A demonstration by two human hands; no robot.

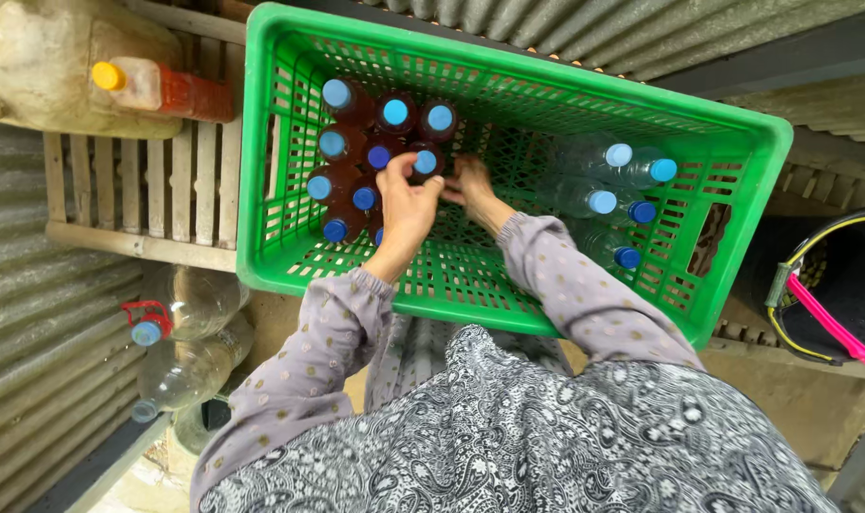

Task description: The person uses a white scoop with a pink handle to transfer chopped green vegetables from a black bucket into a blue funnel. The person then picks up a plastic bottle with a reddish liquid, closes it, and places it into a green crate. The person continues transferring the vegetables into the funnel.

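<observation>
A green plastic crate (508, 294) holds two groups of bottles. Several dark bottles with blue caps (356, 142) stand upright, packed in its left end. Clear bottles with blue caps (594, 185) lie at its right end. My left hand (406, 211) rests on the near edge of the dark group, fingers curled over a bottle there whose cap is mostly hidden. My right hand (470, 185) reaches down just right of that group, next to the dark bottle with a light-blue cap (426, 161); whether it grips a bottle is hidden.
The crate sits on a wooden slatted rack (157, 190). A large cloudy jug (43, 57) and a yellow-capped bottle of red liquid (166, 87) lie at top left. Empty clear bottles (180, 332) lie below left. A black tub with a pink-and-yellow rim (831, 294) is right. Corrugated metal surrounds.
</observation>
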